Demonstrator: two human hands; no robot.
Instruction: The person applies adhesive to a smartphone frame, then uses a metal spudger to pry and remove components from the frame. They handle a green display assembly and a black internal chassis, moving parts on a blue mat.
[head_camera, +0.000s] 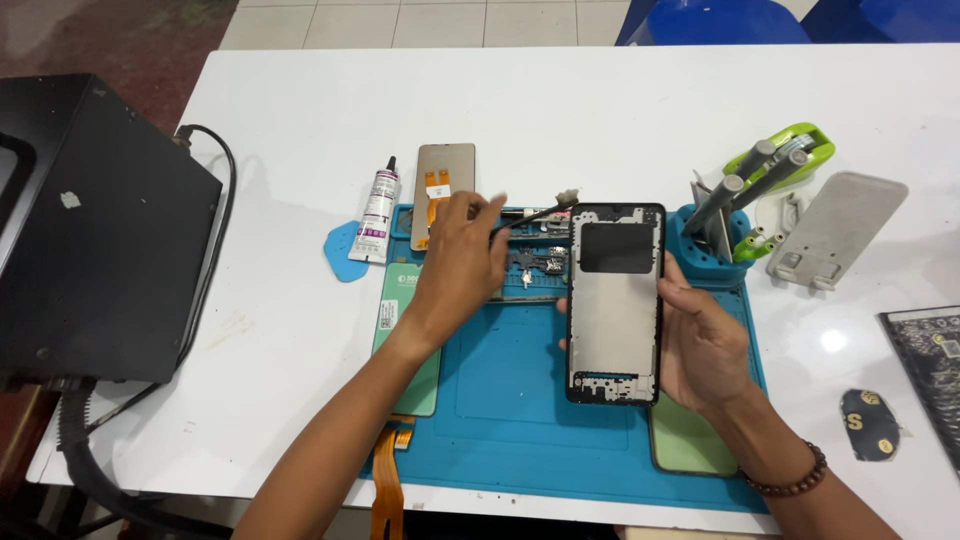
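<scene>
Orange flex ribbon (386, 480) is seen at the table's near edge, below the left forearm. Black rectangular phone frame with a grey metal inner plate (614, 303) is held upright in the right hand (703, 345), fingers wrapped round its right edge. Thin black tweezers (530, 217) are pinched in the closed left hand (458, 262), just left of the frame's top, above a blue silicone work mat (520, 400).
</scene>
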